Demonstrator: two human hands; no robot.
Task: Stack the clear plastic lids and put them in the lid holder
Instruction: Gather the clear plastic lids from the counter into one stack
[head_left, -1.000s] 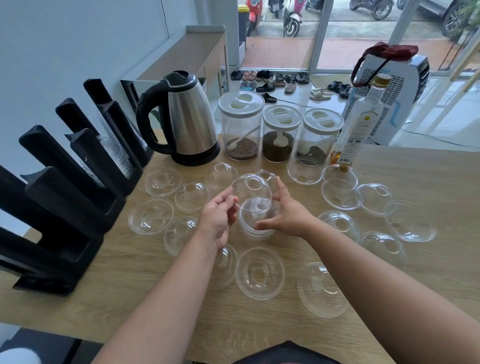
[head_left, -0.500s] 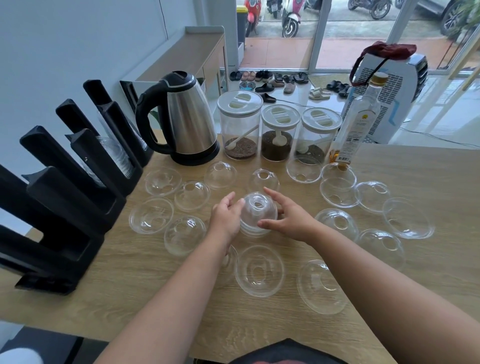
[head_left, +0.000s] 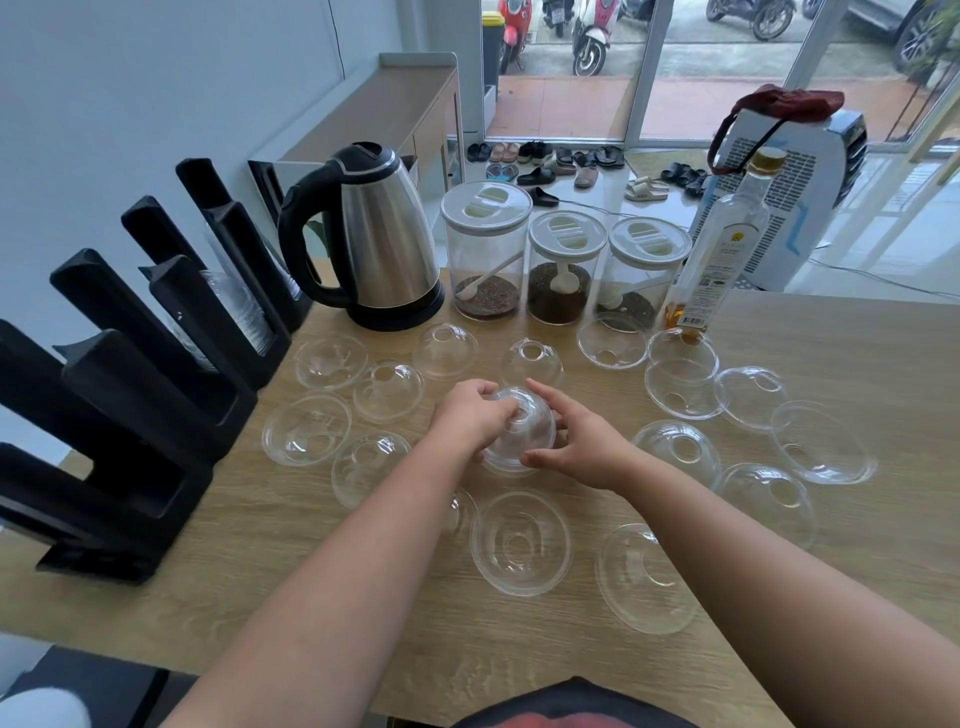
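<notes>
A small stack of clear dome lids (head_left: 524, 436) stands dome-up on the wooden table (head_left: 311, 597), held between both hands. My left hand (head_left: 470, 418) presses on its top and left side. My right hand (head_left: 582, 441) cups its right side with the fingers spread along the rim. Several more clear dome lids lie scattered around, such as one (head_left: 521, 543) just in front of the stack and one (head_left: 531, 361) just behind it. The black lid holder (head_left: 130, 395) stands at the left, with stacked clear lids (head_left: 236, 312) in its rear slots.
A steel kettle (head_left: 384, 244) stands behind the lids. To its right are three lidded jars (head_left: 485, 249) and a glass bottle (head_left: 722, 244). A white appliance (head_left: 795, 197) stands on the floor beyond the table's far right edge.
My left hand brought a lid down over the one my right hand held. The nested lids then sank onto the table, and both hands closed in around them.
</notes>
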